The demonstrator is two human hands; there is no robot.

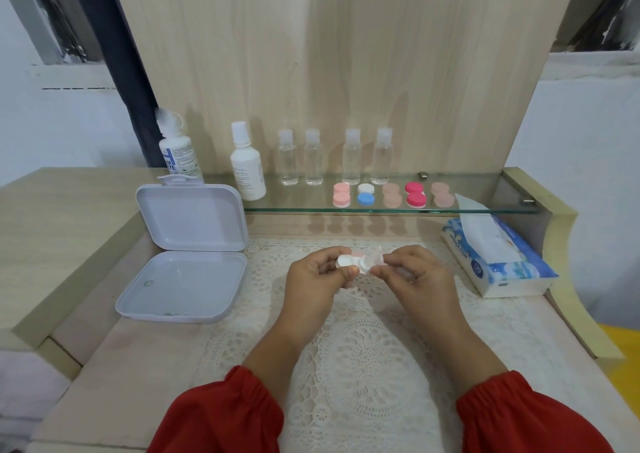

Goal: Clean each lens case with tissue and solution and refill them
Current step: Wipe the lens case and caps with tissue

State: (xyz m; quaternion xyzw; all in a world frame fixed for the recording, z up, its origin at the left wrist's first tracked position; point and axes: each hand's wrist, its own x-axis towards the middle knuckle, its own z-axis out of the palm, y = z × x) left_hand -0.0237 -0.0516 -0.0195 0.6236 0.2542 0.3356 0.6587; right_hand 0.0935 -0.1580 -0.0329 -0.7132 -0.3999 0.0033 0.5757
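Observation:
My left hand grips a small white lens case above the lace mat. A pink part of the case shows behind the white cap. My right hand pinches a small piece of tissue against the case's right end. Several other lens cases lie in a row on the glass shelf: a pink one, a white and blue one, a pale peach one, a red one and another peach one. Two white solution bottles stand at the shelf's left.
An open white plastic box lies left of the mat. A blue tissue pack with a tissue sticking up sits at the right. Several small clear bottles stand at the back of the glass shelf. A wooden panel rises behind.

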